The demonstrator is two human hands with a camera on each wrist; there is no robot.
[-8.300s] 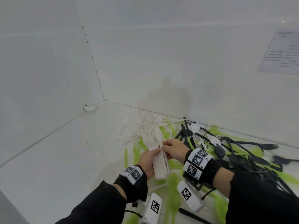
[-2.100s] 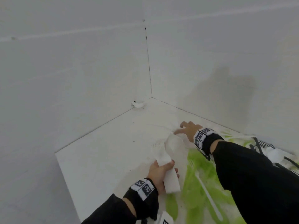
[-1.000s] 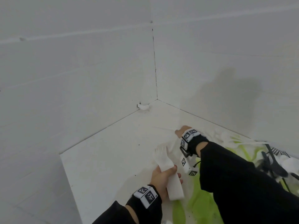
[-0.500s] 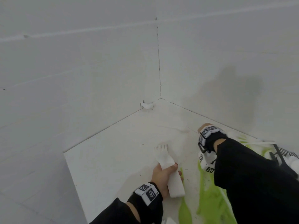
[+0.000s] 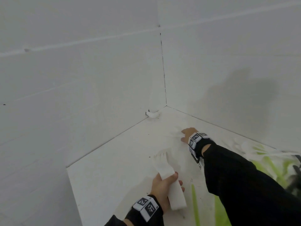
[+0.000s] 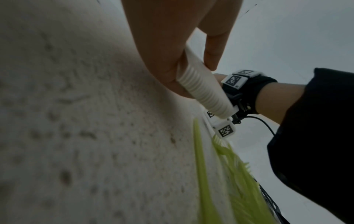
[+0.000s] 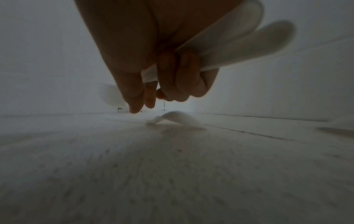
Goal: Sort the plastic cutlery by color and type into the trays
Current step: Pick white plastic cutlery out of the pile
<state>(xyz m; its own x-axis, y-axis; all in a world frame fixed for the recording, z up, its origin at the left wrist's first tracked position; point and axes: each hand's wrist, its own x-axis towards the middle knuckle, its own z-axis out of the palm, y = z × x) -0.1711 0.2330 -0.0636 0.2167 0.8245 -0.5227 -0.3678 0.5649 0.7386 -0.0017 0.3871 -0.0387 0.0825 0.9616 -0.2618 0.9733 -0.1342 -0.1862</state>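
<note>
Presently, left hand (image 5: 160, 186) grips a stack of white forks (image 5: 164, 173) while right hand (image 7: 162, 72) pinches white spoons (image 7: 239, 44); reaching further risks dropping them.

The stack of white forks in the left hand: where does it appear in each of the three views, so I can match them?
Head: the stack of white forks is at lower centre, gripped by the left hand, tines pointing away.
Left wrist: upper centre, the ribbed handle ends stick out below the palm.
Right wrist: not in it; the right hand grips other white cutlery.
Shared landmark: the speckled white table.
</note>
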